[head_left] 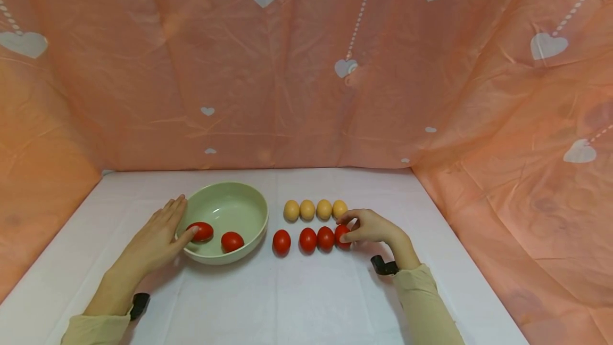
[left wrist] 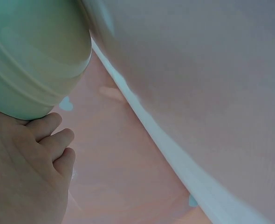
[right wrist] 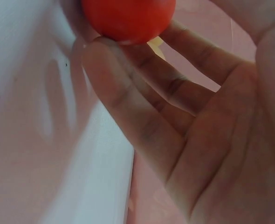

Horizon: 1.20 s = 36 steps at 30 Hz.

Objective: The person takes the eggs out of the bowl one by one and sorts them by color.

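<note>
A light green bowl (head_left: 234, 194) stands on the left of the table with a red egg-shaped object (head_left: 203, 232) and a second red one (head_left: 232, 241) inside. My left hand (head_left: 155, 238) holds the bowl's left side, thumb over the rim and fingers along the outer wall. The left wrist view shows those fingers beside the bowl (left wrist: 30, 60). At the right end of a row of red egg-shaped objects (head_left: 308, 240), my right hand (head_left: 371, 226) pinches the last one (right wrist: 128, 18) between thumb and fingers. The others in that row stand to its left.
Behind the red row is a row of several yellow egg-shaped objects (head_left: 307, 210), its right end close to my right fingers. A white cloth (head_left: 268, 307) covers the table. Orange curtains (head_left: 287, 95) with pale hearts enclose its back and sides.
</note>
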Motion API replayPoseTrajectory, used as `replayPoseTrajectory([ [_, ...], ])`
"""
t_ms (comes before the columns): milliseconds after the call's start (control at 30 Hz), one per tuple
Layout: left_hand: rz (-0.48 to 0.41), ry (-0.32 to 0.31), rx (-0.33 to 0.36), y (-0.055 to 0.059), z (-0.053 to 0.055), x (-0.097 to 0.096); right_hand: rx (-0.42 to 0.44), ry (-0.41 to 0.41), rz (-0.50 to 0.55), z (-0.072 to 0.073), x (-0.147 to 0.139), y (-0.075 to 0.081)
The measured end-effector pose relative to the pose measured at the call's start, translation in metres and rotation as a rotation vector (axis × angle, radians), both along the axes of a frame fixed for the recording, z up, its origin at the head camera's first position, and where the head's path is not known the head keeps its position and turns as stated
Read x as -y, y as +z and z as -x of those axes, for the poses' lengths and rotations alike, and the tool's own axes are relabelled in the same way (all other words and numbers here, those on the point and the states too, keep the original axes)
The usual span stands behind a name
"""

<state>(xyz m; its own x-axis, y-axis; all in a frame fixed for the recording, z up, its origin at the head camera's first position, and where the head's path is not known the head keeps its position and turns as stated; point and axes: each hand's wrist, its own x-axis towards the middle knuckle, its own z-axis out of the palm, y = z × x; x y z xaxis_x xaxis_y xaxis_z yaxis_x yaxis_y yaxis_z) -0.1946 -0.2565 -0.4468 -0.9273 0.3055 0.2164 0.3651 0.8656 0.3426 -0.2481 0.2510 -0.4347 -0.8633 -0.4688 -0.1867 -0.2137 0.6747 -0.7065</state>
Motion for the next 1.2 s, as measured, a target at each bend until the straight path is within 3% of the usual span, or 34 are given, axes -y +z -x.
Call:
replayPoseTrajectory([
  [667,-0.002,0.005,0.0,0.0,-0.002,0.004,-0.024,-0.008,0.035,-0.002,0.0,0.001],
  [767,-0.005,0.002,0.0,0.0,-0.002,0.003,-0.095,-0.013,0.045,-0.004,0.0,0.004],
  [967,-0.006,-0.004,-0.001,0.001,-0.001,0.0,-0.323,-0.058,0.107,-0.003,0.007,0.01],
  [1200,-0.006,0.005,0.001,0.001,-0.001,-0.001,-0.424,-0.095,0.275,-0.002,0.033,0.01],
])
